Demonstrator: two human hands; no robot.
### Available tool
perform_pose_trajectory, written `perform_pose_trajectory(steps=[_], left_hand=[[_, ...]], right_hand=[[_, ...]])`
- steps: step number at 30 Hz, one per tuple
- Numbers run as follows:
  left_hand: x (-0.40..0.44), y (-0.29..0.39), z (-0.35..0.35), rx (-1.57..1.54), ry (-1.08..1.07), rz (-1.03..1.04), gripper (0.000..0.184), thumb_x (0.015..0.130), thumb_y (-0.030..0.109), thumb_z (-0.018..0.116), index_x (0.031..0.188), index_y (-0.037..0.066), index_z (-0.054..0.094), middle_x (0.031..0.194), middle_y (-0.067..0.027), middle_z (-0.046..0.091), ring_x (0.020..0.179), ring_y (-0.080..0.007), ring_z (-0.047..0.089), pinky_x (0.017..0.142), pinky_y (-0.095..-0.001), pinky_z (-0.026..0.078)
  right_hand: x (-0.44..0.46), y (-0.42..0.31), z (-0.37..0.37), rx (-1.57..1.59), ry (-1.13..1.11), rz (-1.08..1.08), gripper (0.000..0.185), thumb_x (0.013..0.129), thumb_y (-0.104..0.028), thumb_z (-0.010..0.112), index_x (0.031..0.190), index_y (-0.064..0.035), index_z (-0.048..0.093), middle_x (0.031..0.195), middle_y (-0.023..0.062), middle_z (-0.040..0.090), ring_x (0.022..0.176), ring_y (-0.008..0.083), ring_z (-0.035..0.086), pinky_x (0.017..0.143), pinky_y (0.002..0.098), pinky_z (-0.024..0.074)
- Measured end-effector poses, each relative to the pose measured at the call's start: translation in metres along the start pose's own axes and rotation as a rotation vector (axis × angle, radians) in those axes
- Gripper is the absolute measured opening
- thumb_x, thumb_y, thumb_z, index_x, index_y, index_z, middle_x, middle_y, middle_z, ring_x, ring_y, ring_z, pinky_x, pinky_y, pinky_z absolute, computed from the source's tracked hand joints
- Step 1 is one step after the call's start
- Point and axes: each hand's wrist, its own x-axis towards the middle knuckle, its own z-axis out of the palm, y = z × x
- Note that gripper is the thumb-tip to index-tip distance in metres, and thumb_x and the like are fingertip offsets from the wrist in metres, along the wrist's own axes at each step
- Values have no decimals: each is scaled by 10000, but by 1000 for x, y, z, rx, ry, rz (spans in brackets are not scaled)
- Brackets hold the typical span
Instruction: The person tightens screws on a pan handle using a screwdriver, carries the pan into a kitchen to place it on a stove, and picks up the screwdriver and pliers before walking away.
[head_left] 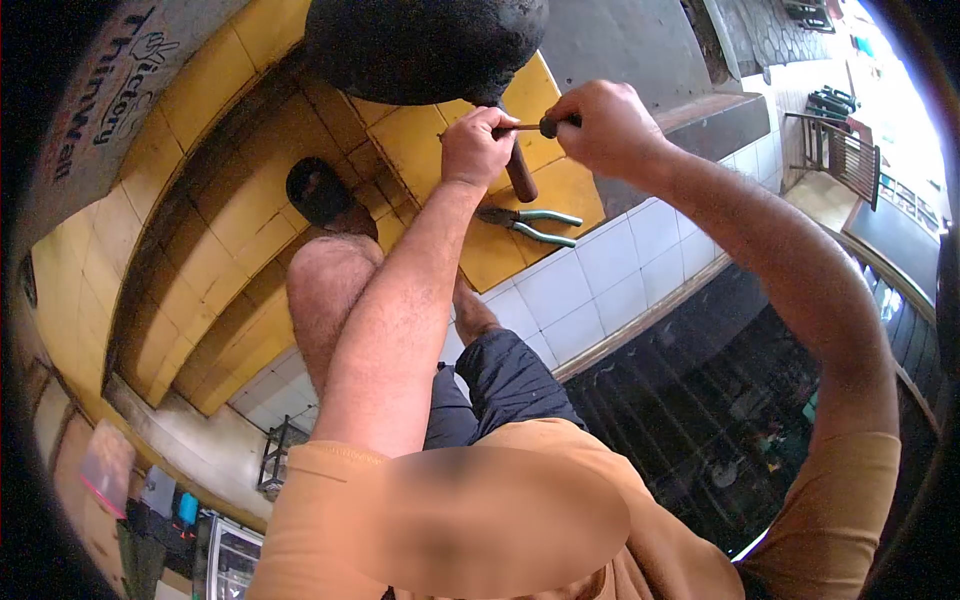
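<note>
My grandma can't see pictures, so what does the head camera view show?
A person's left hand and right hand hold a thin, screwdriver-like tool by the brown handle of what looks like a blackened pan. Green-handled pliers lie nearby on yellow tiles.

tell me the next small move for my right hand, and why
Probably a slight, gentle turn of the tool: your right hand grips its dark end, and its thin shaft runs to the left hand, beside the brown handle. The tip's seating is hard to see, so light pressure seems wiser.
</note>
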Motion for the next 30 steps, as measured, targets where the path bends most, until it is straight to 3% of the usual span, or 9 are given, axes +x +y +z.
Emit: perform_pose_trajectory(steps=[1, 3, 10, 13, 14, 16, 22, 23, 30], left_hand=[[0, -1, 1, -2, 0, -1, 114, 756, 85, 787, 845, 76, 716, 841, -81, 711, 796, -223, 702, 704, -326, 551], [0, 1, 2, 42, 38, 66, 115, 753, 92, 787, 845, 85, 719, 849, -85, 705, 805, -240, 698, 701, -338, 552], [-4, 7, -9, 38, 96, 120, 141, 731, 59, 796, 840, 82, 710, 813, -69, 667, 754, -240, 677, 675, -335, 545], [-5, 4, -6, -11, 99, 63, 137, 724, 62, 803, 820, 85, 708, 801, -62, 664, 750, -228, 672, 672, -333, 542], [-7, 2, -6, -9, 102, 57, 137, 724, 62, 803, 820, 85, 708, 801, -62, 664, 750, -228, 672, 672, -333, 542], [-8, 4, -5, -12, 105, 70, 196, 731, 69, 802, 896, 72, 695, 811, -68, 656, 764, -211, 668, 678, -333, 541], [-30, 0, 9, -410, 270, -387, 385, 751, 65, 795, 1085, 3, 613, 958, -78, 672, 857, -185, 663, 814, -329, 533], [-30, -8, 7, -578, 62, -537, 369, 752, 64, 805, 1070, 4, 628, 1011, -74, 692, 892, -188, 665, 859, -331, 523], [-27, -17, 10, -459, 73, -549, 325, 748, 76, 819, 1016, 19, 644, 976, -65, 705, 884, -183, 662, 832, -334, 529]], right_hand=[[2, -4, -3, -1, -1, 1, 210, 745, -155, 670, 915, -74, 763, 845, 146, 728, 820, 305, 719, 784, 402, 587], [4, -11, -9, 255, -98, 456, 230, 791, -219, 669, 937, -76, 775, 863, 161, 738, 809, 303, 731, 777, 400, 593], [1, -6, -15, 373, -193, 552, 310, 798, -250, 684, 1033, -59, 750, 884, 186, 733, 825, 301, 731, 792, 385, 591], [-9, 6, -18, -144, -37, -175, 322, 780, -146, 676, 1090, -62, 694, 940, 135, 680, 932, 272, 688, 845, 395, 575], [-11, 11, -17, -143, -41, -180, 322, 780, -146, 676, 1090, -62, 694, 940, 135, 680, 932, 272, 688, 845, 395, 575], [-16, 17, -15, -528, -71, -651, 392, 767, -86, 744, 1146, -58, 648, 939, 101, 600, 916, 249, 666, 740, 320, 581], [-12, 19, -14, -566, -49, -746, 407, 769, -68, 742, 1158, -52, 624, 925, 77, 563, 892, 214, 637, 717, 323, 583], [-12, 21, -13, -567, -53, -748, 407, 769, -68, 742, 1158, -52, 624, 925, 77, 563, 892, 214, 637, 717, 323, 583], [-14, 16, 1, -413, -94, -494, 305, 807, -61, 686, 1112, -59, 692, 857, 111, 654, 759, 230, 672, 653, 328, 583]])
